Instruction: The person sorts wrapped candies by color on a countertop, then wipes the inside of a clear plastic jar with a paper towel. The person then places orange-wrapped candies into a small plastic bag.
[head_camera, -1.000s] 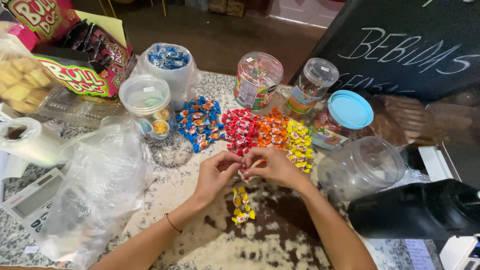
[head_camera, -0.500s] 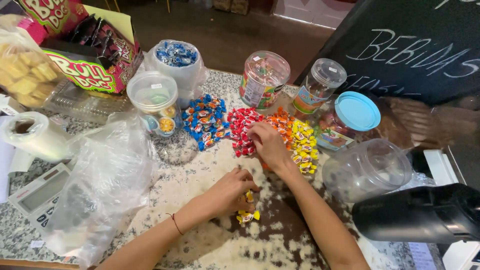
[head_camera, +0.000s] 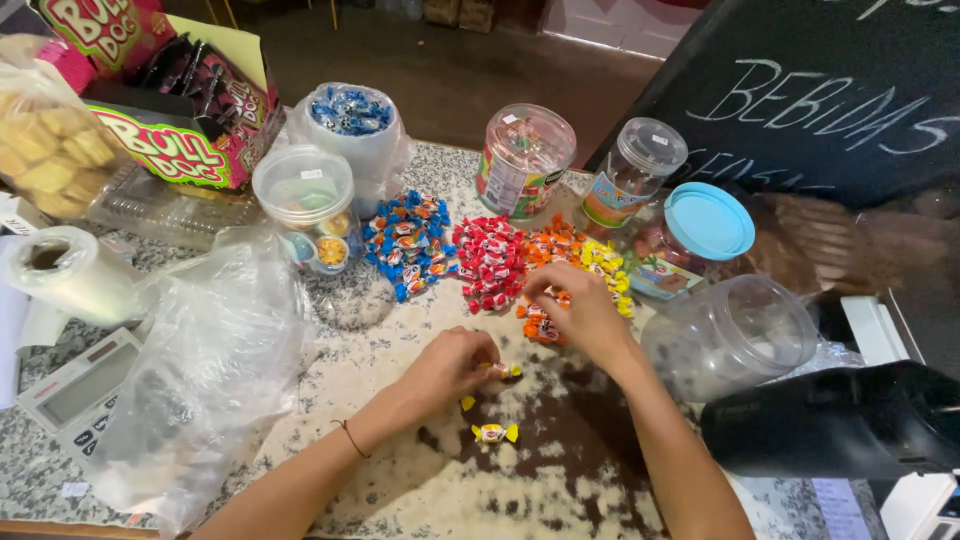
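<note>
Left hand (head_camera: 462, 362) pinches a yellow candy (head_camera: 505, 371) (jars (head_camera: 525, 160) behind).

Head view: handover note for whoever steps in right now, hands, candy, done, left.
Left hand: closed on a yellow-wrapped candy on the counter.
Right hand: palm down on the orange pile, fingers among the wrappers; whether it grips one cannot be told.
Candy: sorted by colour in a row, blue pile, red pile, orange, then yellow pile.
Done: most candy sits in those four piles.
Left: two loose yellow candies near the left hand lie apart from any pile. An open clear jar lies on its side to the right, empty.
</note>
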